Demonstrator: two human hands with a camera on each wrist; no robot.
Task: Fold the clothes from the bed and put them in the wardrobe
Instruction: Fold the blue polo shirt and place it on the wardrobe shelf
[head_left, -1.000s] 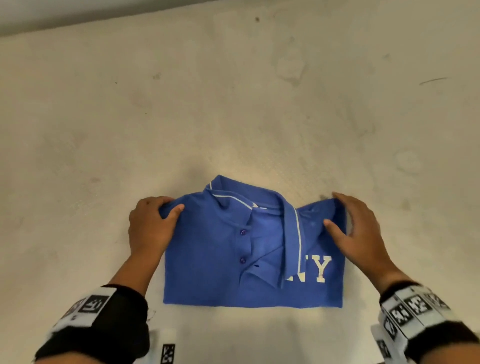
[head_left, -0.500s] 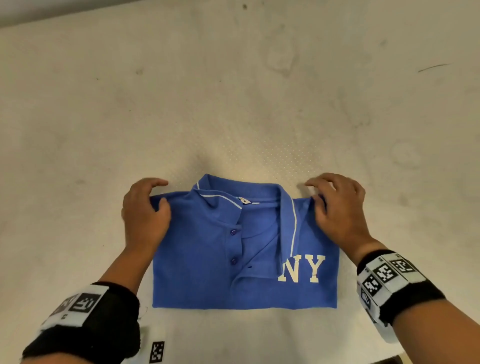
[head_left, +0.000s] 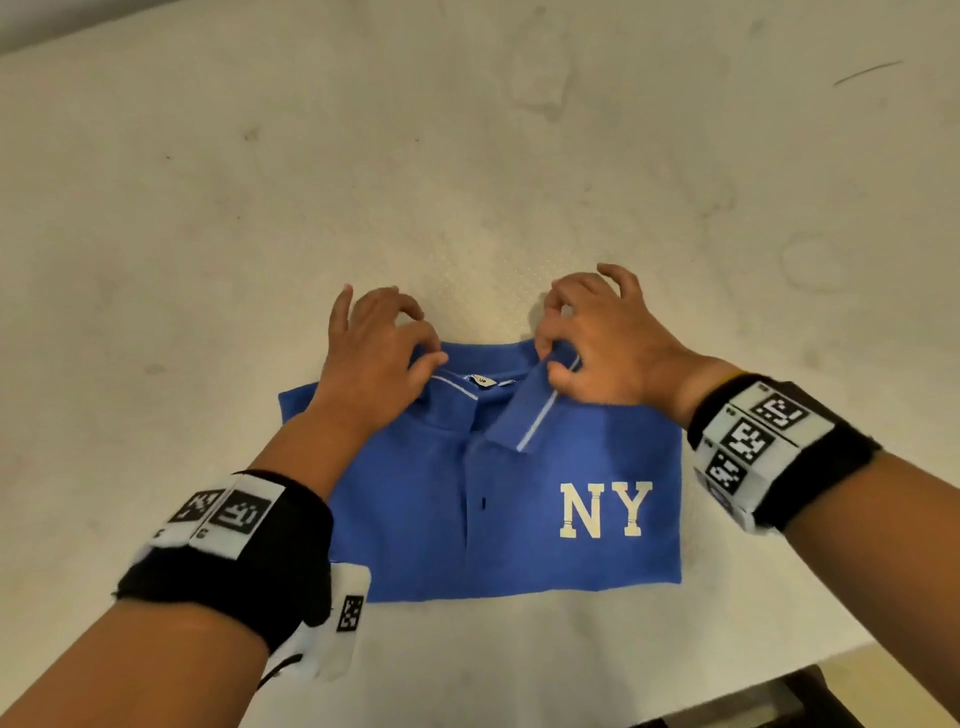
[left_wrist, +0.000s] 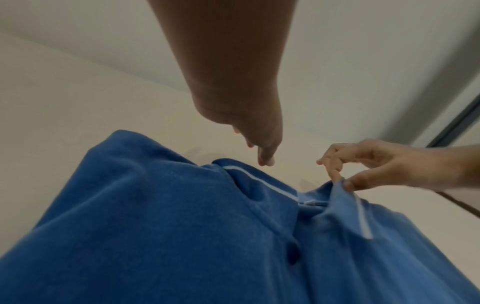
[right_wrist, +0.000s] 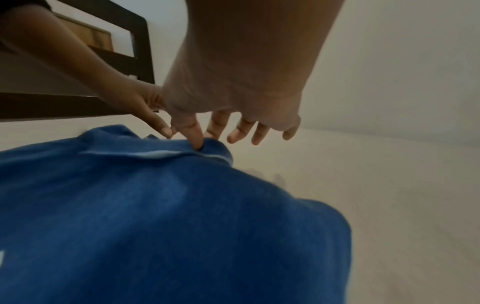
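A folded blue cotton polo shirt (head_left: 498, 499) with white "NY" lettering is lying flat on the cream, stained mattress of the bed (head_left: 467, 182), near its front edge. Its white-trimmed collar (head_left: 524, 410) is being pinched at both sides: the left hand (head_left: 374, 358) is gripping the left collar wing between thumb and fingers, and the right hand (head_left: 597, 343) is pinching the right wing, other fingers spread. Black wristbands with printed markers (head_left: 758, 441) are sitting on both wrists.

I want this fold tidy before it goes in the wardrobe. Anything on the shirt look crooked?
Yes: the collar is uneven. Its right flap juts diagonally over the placket of the blue polo shirt; both hands pinch the collar.
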